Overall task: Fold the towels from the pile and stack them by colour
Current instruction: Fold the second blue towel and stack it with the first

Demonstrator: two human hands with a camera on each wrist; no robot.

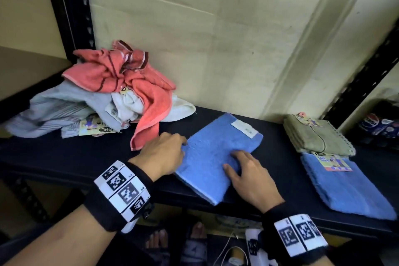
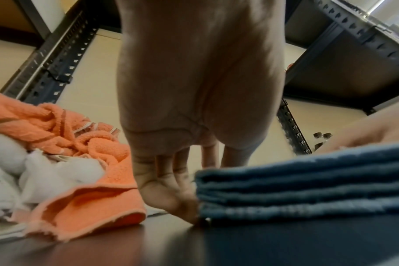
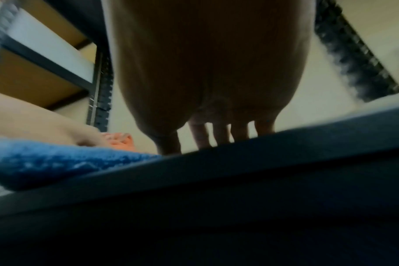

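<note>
A folded blue towel (image 1: 216, 149) with a white tag lies in the middle of the dark shelf (image 1: 75, 157). My left hand (image 1: 182, 147) stands at its left edge, fingers (image 2: 185, 203) pointing down against the stacked folds (image 2: 307, 189). My right hand (image 1: 234, 163) lies flat on the towel's near part with its fingers spread. The unfolded pile (image 1: 121, 93) of coral, white and grey striped towels sits at the back left, and a coral towel (image 2: 84, 203) hangs out close to my left hand. At the right are a folded olive towel (image 1: 317, 136) and a folded blue towel (image 1: 345, 188).
Black perforated uprights (image 1: 71, 6) frame the shelf at the left and right, with a pale wall behind. Bottles (image 1: 371, 123) stand beyond the right upright. The shelf's front edge (image 1: 226, 207) runs just under my wrists, and feet and a cable show below it.
</note>
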